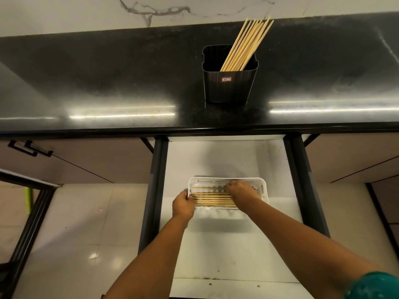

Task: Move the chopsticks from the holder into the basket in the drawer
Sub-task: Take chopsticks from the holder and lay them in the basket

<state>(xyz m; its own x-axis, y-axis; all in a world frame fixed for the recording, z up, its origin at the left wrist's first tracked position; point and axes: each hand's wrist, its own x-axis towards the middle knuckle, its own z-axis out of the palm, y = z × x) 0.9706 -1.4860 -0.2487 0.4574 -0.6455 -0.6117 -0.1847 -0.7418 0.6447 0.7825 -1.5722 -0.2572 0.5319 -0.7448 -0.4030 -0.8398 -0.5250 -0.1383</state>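
We've got the left hand [183, 204] pinching the white basket's [265, 196] left rim, right hand [243, 193] pressed on chopsticks [212, 200] lying inside. Drawer [237, 160] floor around it is bare; more sticks [246, 45] lean right in the black holder [228, 87] on the worktop [108, 72].

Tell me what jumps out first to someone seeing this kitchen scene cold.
First, the bundle of chopsticks leaning to the right out of the black holder on the dark countertop. Below, in the open drawer, both hands meet at a white basket: the left hand grips its left rim, while the right hand rests over more chopsticks lying flat inside.
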